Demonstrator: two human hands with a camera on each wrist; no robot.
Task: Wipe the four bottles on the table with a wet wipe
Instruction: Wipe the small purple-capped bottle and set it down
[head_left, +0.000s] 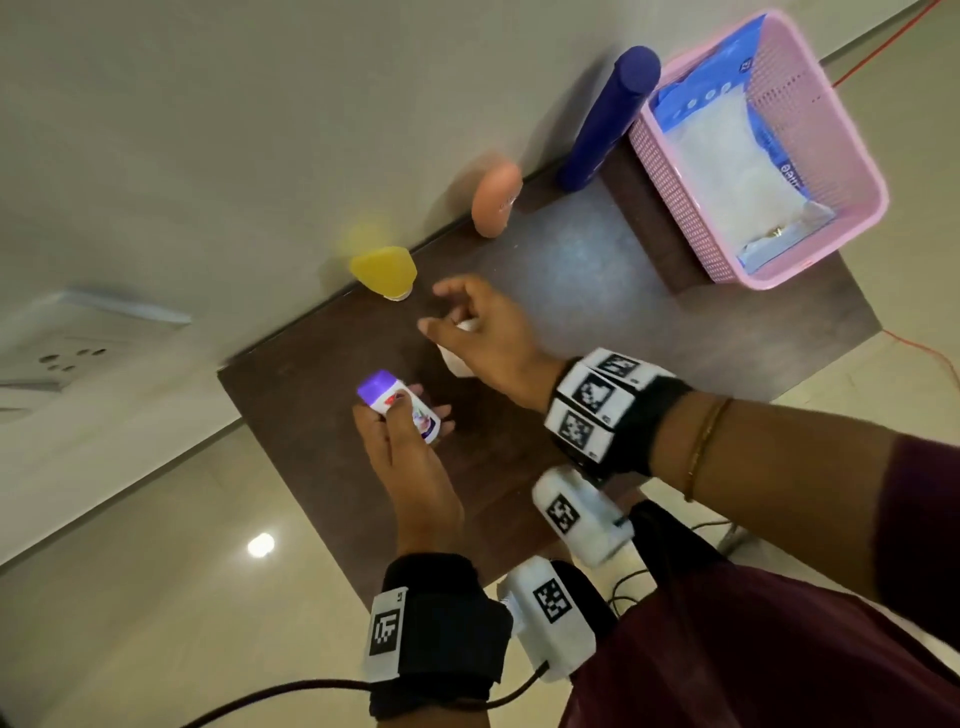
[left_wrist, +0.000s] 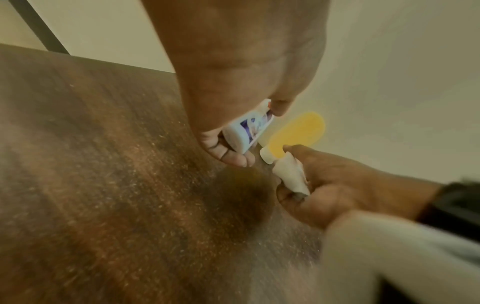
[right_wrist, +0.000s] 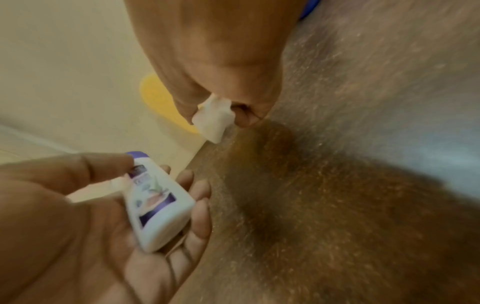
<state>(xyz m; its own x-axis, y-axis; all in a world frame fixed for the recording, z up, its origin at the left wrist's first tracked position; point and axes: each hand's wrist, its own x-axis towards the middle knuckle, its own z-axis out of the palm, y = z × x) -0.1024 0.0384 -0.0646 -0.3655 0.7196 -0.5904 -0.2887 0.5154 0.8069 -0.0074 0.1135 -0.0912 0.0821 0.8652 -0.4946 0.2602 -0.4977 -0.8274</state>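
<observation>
My left hand grips a small white bottle with a purple cap, thumb across its label, above the dark table; the right wrist view shows the same white bottle lying across the fingers. My right hand hovers just behind it and pinches a crumpled white wet wipe, seen as a wad of wipe between thumb and fingers. The wipe is apart from the bottle. A yellow bottle, an orange bottle and a tall blue bottle stand along the wall.
A pink plastic basket with a blue pack of wipes stands at the table's far right corner. A wall socket is on the wall at left. Cables hang off the table's near edge.
</observation>
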